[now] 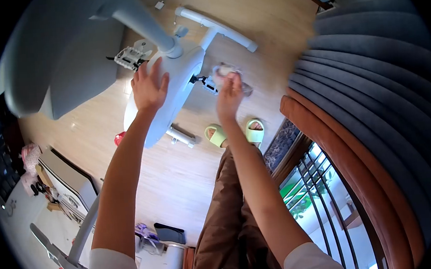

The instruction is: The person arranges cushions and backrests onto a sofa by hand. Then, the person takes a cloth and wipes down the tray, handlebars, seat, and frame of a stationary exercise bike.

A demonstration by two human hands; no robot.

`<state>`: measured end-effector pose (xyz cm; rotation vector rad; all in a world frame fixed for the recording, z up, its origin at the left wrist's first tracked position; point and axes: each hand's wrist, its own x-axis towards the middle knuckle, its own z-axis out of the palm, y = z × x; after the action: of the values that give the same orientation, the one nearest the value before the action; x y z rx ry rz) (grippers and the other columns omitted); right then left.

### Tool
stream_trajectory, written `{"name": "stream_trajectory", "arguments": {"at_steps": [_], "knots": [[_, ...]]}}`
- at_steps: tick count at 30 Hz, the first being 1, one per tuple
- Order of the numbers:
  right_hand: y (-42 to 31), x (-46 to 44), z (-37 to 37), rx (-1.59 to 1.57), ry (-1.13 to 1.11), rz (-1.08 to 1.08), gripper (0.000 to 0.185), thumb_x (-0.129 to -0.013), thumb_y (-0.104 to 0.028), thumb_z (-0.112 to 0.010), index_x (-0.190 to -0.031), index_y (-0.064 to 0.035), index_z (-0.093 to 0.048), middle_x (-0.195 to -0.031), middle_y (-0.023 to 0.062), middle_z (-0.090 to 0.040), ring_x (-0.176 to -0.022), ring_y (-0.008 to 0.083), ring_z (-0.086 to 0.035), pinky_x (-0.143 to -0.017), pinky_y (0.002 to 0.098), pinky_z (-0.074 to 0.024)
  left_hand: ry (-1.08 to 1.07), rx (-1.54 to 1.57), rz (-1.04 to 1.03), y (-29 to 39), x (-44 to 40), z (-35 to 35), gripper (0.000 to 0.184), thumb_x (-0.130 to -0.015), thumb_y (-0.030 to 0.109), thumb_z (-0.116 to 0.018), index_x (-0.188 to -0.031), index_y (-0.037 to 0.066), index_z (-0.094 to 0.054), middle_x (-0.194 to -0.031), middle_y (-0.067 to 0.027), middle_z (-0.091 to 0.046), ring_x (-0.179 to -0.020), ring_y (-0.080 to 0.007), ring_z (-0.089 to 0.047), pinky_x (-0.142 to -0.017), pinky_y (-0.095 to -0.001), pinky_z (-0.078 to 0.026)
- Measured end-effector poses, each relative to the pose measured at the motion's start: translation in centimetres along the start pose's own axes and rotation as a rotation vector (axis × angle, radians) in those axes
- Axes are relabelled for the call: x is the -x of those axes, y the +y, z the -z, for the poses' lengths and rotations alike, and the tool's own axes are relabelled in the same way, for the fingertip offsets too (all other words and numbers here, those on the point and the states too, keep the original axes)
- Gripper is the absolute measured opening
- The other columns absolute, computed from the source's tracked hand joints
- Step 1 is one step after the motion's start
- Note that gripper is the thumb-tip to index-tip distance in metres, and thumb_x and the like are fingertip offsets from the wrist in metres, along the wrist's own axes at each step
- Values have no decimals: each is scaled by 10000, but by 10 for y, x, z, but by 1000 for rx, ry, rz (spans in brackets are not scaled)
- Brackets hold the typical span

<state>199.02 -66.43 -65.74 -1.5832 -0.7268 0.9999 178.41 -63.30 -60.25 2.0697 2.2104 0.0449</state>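
A white exercise bike (171,80) stands on the wooden floor. My left hand (149,86) is on or just over its body, fingers spread, with nothing in it. Near the bike's right pedal (209,86), my right hand (229,96) has its fingers pinched on a crumpled pale cloth (246,88), which is partly hidden behind the fingers and blurred. The other pedal (129,58) sticks out beyond my left hand.
Grey pleated curtains (371,68) and a brown-orange curtain edge hang at the right, beside a barred window (319,187). My feet in green slippers (255,131) are below the bike. A white table (31,222) with objects stands at the left.
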Motion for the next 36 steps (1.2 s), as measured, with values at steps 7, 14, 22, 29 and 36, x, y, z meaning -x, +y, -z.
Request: {"name": "stream_trajectory", "arguments": {"at_steps": [7,14,22,29,36], "knots": [[-5,101,-93,-420,-186,-237,326,-1065,-303,-464,-950,-23,-584,-857,-9,-506,-782,91,-427,-677,295,-388,86,257,-121,-20,0,-7,403,-935,321,-504,-1263,142,-657,-1295,-224,-566,-1185,-427,-525,-1018,-480,-401],[22,19,-112,-84,-100,-92,323,-865,-173,-664,-1151,-49,-578,-1127,198,-574,-965,318,-559,-846,376,-452,64,241,-132,-16,-1,-7,424,-938,330,-490,-1252,99,-657,-1281,-233,-567,-1183,-417,-526,-1013,-477,-405],[44,-34,-137,133,-118,-329,443,-929,-420,-503,-1157,-72,-651,-1409,244,-448,-1253,453,-356,-1069,571,-256,12,158,-142,-11,-3,-4,464,-949,341,-461,-1272,52,-624,-1273,-222,-563,-1201,-399,-504,-1045,-460,-383],[63,-64,-141,-86,-105,-181,305,-903,-310,-582,-1057,-85,-719,-1287,186,-570,-1227,362,-438,-1056,459,-277,-10,201,-126,-11,-4,-5,502,-940,391,-479,-1283,47,-607,-1276,-223,-543,-1182,-389,-517,-1031,-459,-391],[185,-145,-144,-113,-607,-740,364,-892,-373,-533,-1142,-163,-693,-1203,166,-637,-1110,342,-597,-984,445,-422,-39,236,-120,-12,-5,-7,527,-939,425,-492,-1282,37,-593,-1274,-231,-517,-1188,-393,-507,-998,-481,-408]]}}
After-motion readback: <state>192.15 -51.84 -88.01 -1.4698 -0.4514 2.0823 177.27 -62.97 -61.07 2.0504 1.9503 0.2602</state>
